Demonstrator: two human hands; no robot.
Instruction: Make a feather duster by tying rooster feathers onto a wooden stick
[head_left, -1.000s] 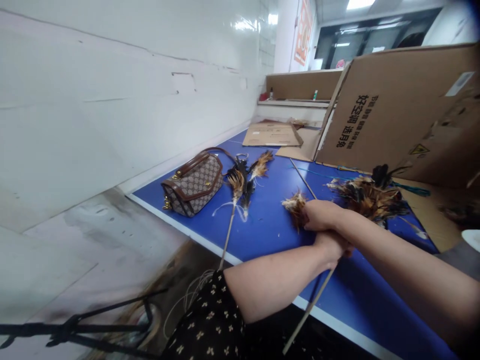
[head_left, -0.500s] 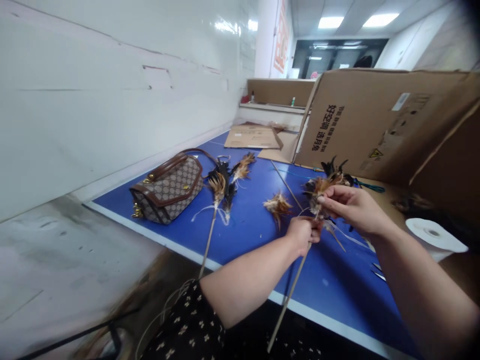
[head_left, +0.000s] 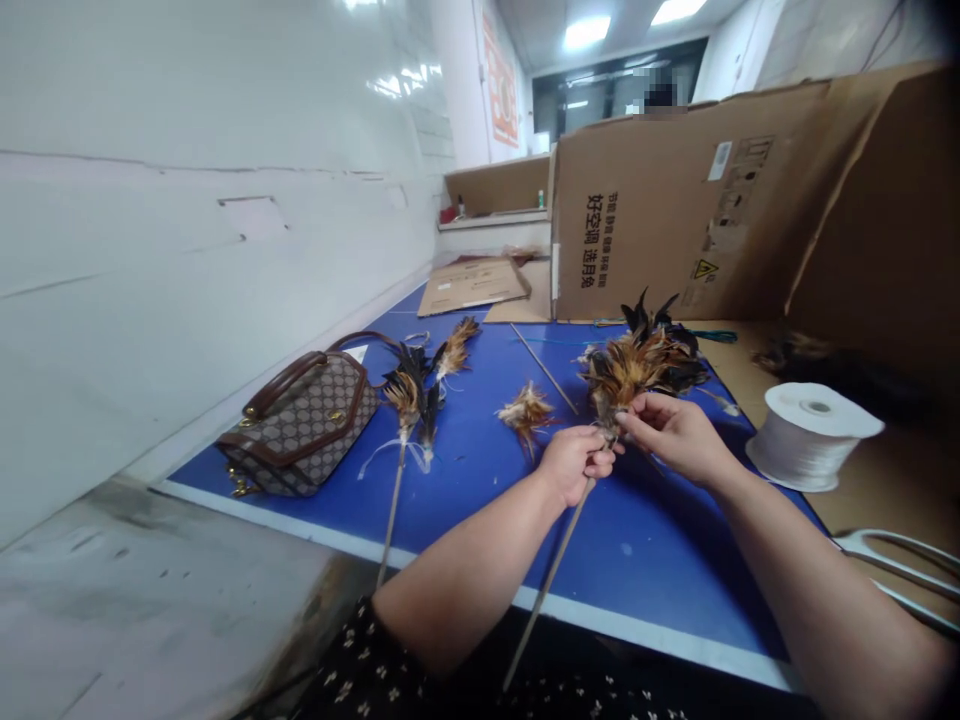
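My left hand [head_left: 577, 465] is closed around a thin wooden stick [head_left: 547, 590], just below a bunch of feathers. The stick slants down past the table's near edge. Brown, orange and black feathers [head_left: 637, 360] fan out from its upper end. Close by, my right hand [head_left: 671, 435] pinches the base of this bunch with thumb and forefinger. A loose tuft of brown feathers [head_left: 526, 408] lies left of my hands. Farther left, a second stick [head_left: 393, 510] with dark and brown feathers [head_left: 409, 390] at its top rests on the blue table [head_left: 465, 470].
A patterned handbag [head_left: 307, 420] stands at the left by the wall. On the right are a white ribbon spool [head_left: 814, 440] and scissors [head_left: 900, 555]. A large cardboard box [head_left: 652, 220] rises behind. Flat cardboard [head_left: 472, 285] and another stick [head_left: 544, 368] lie farther back.
The view has swung right, bringing the scissors and the whole spool into sight. My right hand has come down to the base of the feathers, and the bunch shows more fully. My left grip stays.
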